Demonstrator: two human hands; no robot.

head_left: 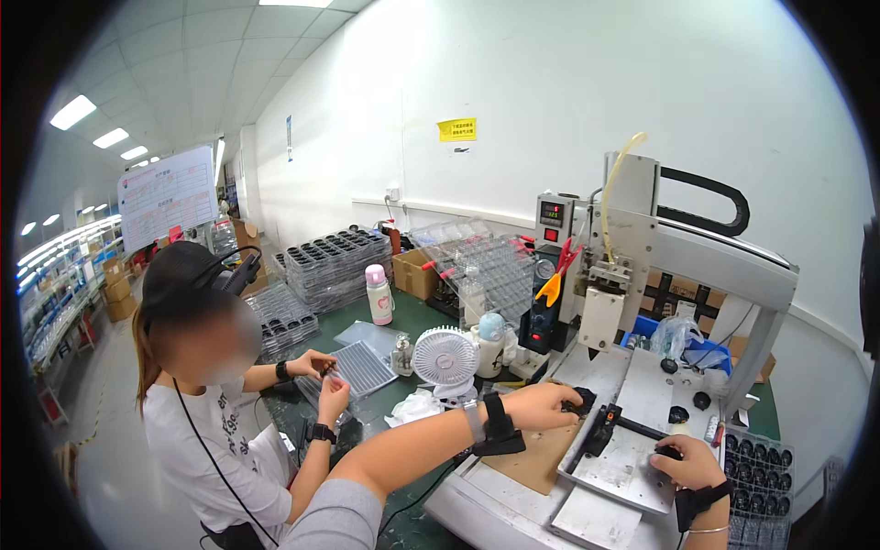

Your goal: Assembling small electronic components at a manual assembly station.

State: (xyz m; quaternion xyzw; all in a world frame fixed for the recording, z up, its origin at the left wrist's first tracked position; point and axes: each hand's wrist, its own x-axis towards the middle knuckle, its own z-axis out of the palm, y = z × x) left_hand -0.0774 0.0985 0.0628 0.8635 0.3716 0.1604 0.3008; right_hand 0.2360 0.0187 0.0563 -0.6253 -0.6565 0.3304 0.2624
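My left hand (pixel 544 406) stretches across the machine's left side, its fingers closed round a small black plastic part (pixel 581 401). Lower right, my right hand (pixel 689 465) grips another black plastic part (pixel 670 452) over the metal fixture plate (pixel 627 470). A black clamp block (pixel 601 429) sits at that plate's left corner, between my hands. Above it hangs the machine's dispensing head (pixel 602 316), apart from both hands. Two more black parts, including a round one (pixel 702 400), rest on the machine bed behind my right hand.
A co-worker (pixel 211 403) sits at my left, hands together over a ribbed tray (pixel 363 368). A white fan (pixel 446 357) and a bottle (pixel 379 295) stand on the green table. Trays of black parts (pixel 757 477) lie at right; more trays (pixel 335 261) are stacked behind.
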